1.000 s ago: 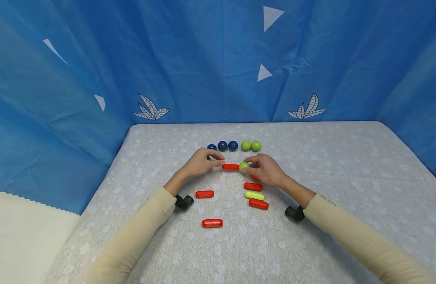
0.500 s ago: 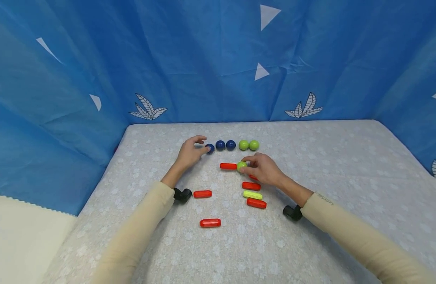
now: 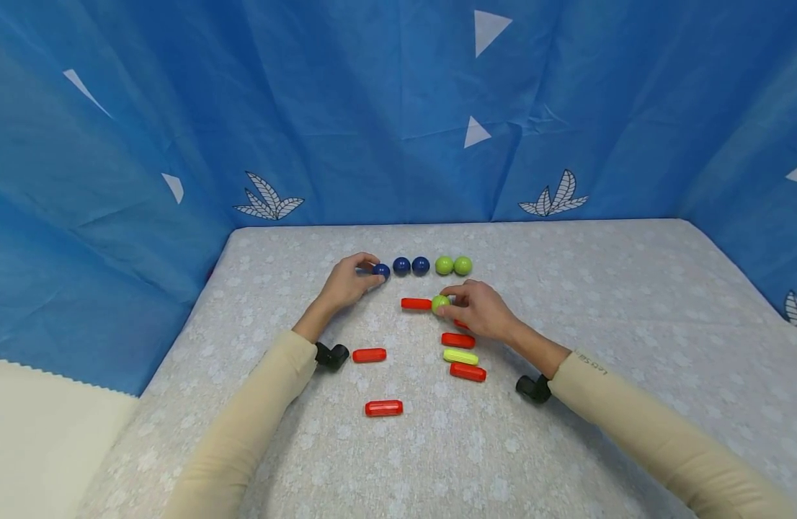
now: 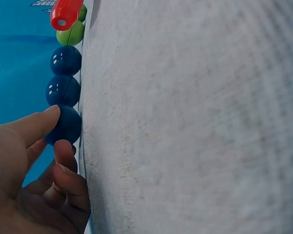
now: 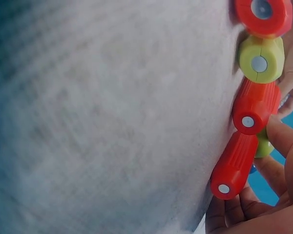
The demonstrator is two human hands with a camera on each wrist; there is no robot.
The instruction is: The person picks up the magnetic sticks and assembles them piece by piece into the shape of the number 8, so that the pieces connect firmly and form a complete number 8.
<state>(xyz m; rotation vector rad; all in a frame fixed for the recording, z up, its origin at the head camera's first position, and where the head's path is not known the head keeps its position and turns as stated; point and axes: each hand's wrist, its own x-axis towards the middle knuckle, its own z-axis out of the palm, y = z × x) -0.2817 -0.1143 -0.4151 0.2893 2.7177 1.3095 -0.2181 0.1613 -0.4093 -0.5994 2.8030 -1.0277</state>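
In the head view, my left hand (image 3: 348, 282) pinches the leftmost blue ball (image 3: 382, 271) between thumb and fingers. The left wrist view shows the thumb on one side of that blue ball (image 4: 67, 126) and curled fingers on the other. Further right, my right hand (image 3: 484, 310) pinches a green ball (image 3: 440, 303). A short red rod (image 3: 416, 304) extends left from this ball, end against it. Under the right hand lies another red rod (image 3: 461, 324), partly hidden. In the right wrist view, the rods largely cover the green ball (image 5: 264, 144).
Two more blue balls (image 3: 401, 266) and two green balls (image 3: 444, 265) line up behind the hands. Nearer lie a red rod (image 3: 458, 340), a yellow-green rod (image 3: 460, 357) and another red rod (image 3: 468, 372). Two red rods (image 3: 369, 355) lie separately on the left of the patterned cloth (image 3: 295, 447).
My left hand has left the red rod's end, moved back and left, and taken hold of the leftmost blue ball. The right hand keeps its pinch on the green ball.
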